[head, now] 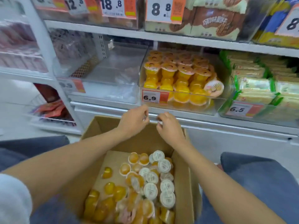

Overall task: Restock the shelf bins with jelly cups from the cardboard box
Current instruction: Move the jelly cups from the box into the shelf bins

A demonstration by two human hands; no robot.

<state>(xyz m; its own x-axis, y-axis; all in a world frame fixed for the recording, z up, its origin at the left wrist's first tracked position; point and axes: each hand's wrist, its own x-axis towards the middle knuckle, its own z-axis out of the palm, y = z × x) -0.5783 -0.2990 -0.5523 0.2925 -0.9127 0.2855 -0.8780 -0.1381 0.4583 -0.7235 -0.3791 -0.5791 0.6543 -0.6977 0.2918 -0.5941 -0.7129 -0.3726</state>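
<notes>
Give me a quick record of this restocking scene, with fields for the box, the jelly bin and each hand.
box: cardboard box between the person's knees, loose jelly cups covering part of its bottom
bin: shelf bin tagged 6.9, holding stacked jelly cups
left: left hand over the box's far edge, below the bin, fingers loosely curled, no cup seen in it
right: right hand close beside it, fingers loosely curled, no cup seen in it

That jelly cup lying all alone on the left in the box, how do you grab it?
Come from above and pinch its rounded orange sides. The jelly cup lies alone on the bare floor of the cardboard box, with room all round.
</notes>
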